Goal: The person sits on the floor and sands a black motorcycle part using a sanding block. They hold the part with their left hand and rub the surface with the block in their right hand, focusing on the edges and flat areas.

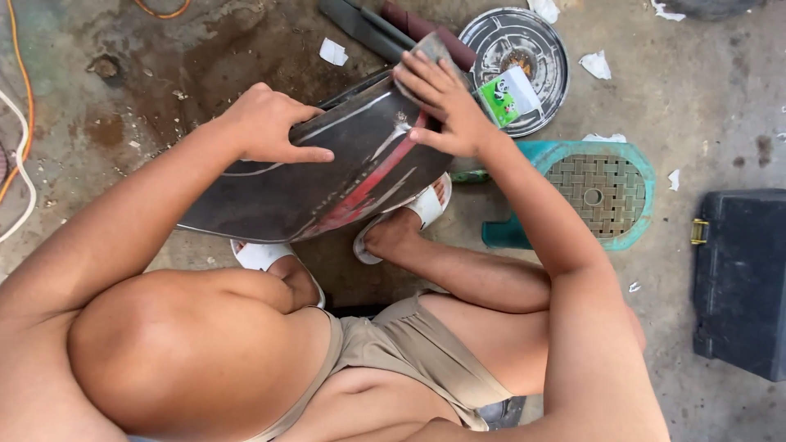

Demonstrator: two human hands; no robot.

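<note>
A curved dark grey body panel [327, 176] with a red stripe rests across my feet on the concrete floor. My left hand [270, 123] grips its upper edge at the left. Over the panel's far right end, my right hand [442, 102] presses a small grey piece of abrasive paper [430, 47] against the surface. My knees and white sandals [426, 205] sit below the panel.
A round metal lid [536, 37] with a small green and white packet [508, 94] lies beyond the panel. A teal plastic stool [602, 192] lies at the right, a dark case [741, 278] farther right. Cables [20, 155] run along the left edge. Paper scraps litter the floor.
</note>
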